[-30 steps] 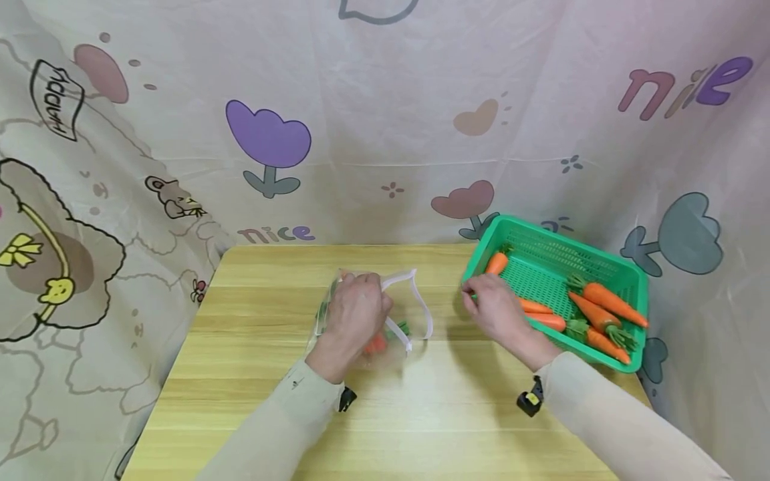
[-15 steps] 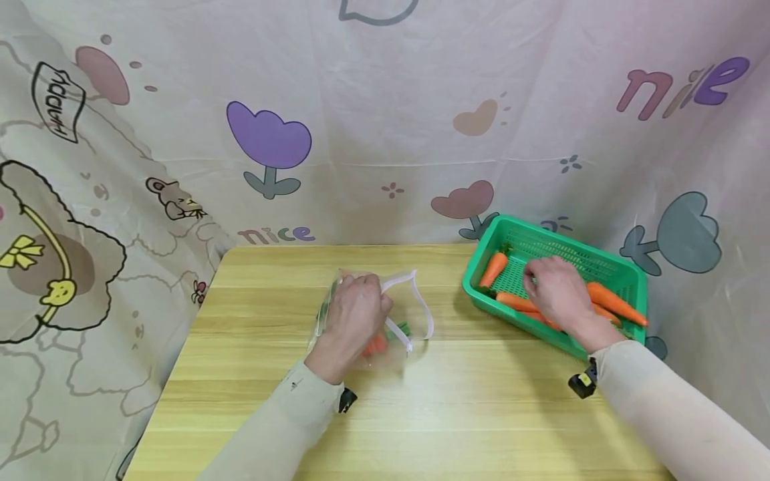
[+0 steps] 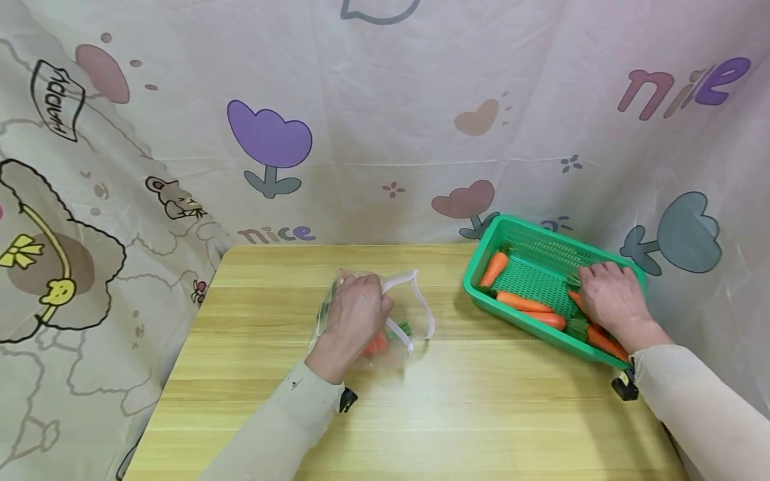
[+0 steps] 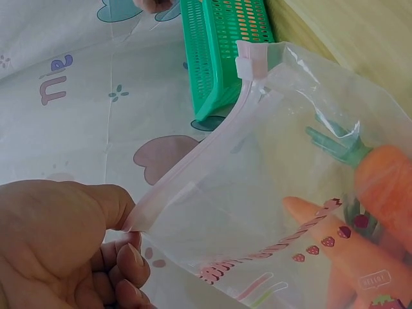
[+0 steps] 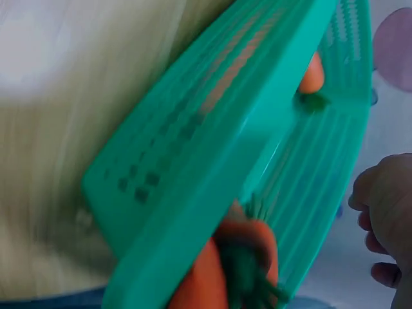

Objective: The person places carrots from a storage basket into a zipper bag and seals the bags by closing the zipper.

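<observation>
Left hand pinches a clear bag on the table; right hand lies in a green basket of carrots.

The left hand [image 3: 355, 314] sits near table [image 3: 469, 414] centre, its thumb and curled fingers [image 4: 125, 261] pinching the bag [image 3: 385, 321] by the zip strip at the mouth, which gapes toward 1 o'clock. The bag lies on the wood and holds orange carrots with green tops, seen through the plastic. At 3 o'clock from the bag, well apart, the basket [image 3: 529, 230] stands at the table's right edge. The right hand [image 3: 610, 300] lies over the basket's right end, fingers lightly bent and pointing to 11 o'clock, covering a carrot [image 3: 604, 341]; whether it grips one I cannot tell. More carrots lie at the basket's left end [image 3: 493, 268] and along its near wall [image 3: 522, 302].
</observation>
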Demonstrator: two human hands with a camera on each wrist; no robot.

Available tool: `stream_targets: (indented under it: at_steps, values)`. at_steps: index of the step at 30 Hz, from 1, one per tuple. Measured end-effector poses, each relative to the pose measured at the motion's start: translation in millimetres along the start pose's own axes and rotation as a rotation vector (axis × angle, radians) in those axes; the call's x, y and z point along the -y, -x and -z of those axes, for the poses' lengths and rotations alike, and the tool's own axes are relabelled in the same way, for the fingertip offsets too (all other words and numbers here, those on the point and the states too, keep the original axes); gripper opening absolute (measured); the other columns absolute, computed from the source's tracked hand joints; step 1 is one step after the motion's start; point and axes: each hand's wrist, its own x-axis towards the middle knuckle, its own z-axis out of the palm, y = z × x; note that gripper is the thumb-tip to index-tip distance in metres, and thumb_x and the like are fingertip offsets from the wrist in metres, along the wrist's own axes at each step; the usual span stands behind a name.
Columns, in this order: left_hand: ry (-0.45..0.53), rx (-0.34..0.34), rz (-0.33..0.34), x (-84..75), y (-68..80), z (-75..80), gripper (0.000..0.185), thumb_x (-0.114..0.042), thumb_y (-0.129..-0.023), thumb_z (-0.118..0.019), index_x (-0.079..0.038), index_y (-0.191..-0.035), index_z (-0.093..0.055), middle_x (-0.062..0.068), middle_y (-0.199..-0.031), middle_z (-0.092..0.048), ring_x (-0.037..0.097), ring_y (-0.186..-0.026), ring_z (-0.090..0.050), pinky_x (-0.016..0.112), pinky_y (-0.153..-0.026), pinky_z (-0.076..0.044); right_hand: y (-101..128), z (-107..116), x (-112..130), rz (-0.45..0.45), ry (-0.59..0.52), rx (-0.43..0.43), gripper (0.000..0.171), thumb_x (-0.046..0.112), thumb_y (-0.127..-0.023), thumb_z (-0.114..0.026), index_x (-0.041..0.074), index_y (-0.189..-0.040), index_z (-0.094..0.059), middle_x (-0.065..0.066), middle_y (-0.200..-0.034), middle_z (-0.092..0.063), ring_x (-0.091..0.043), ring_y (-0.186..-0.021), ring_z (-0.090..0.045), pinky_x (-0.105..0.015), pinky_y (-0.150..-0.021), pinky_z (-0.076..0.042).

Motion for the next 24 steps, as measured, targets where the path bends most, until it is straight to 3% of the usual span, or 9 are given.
stream_targets:
  at_steps: [10, 18, 24]
  values:
    - [0.015, 0.008, 0.003, 1.2, -0.6, -1.3, 0.017, -0.017, -0.093, -0.070, -0.005, -0.083, -0.064, 0.003, -0.072, -0.060, 0.024, -0.066, -0.049, 0.035, -0.070, -0.046, 7.6, -1.5, -24.8, -0.036, 0.135, 0.224, 0.020, 0.000, -0.098, -0.061, -0.009, -0.115, -0.064, -0.027, -0.106, -0.064, -0.046, -0.099, -0.052, -0.061, -0.079, -0.042]
    - [-0.002, -0.008, -0.007, 2.3, -0.8, -0.9, 0.020, -0.020, -0.093, -0.073, -0.004, -0.084, -0.064, 0.004, -0.071, -0.060, 0.024, -0.066, -0.049, 0.036, -0.074, -0.047, 9.0, -7.8, -28.3, -0.037, 0.228, 0.282, 0.027, 0.001, -0.101, -0.061, -0.008, -0.126, -0.064, -0.027, -0.112, -0.066, -0.045, -0.100, -0.053, -0.058, -0.080, -0.044]
    - [-0.004, -0.018, -0.008, 3.2, 0.2, -0.9, 0.021, -0.019, -0.093, -0.073, -0.004, -0.082, -0.064, 0.003, -0.069, -0.059, 0.024, -0.066, -0.050, 0.037, -0.074, -0.047, 7.2, -8.5, -32.9, -0.071, 0.195, 0.329, 0.016, 0.001, -0.099, -0.064, -0.007, -0.113, -0.068, -0.025, -0.099, -0.064, -0.048, -0.098, -0.050, -0.067, -0.086, -0.041]
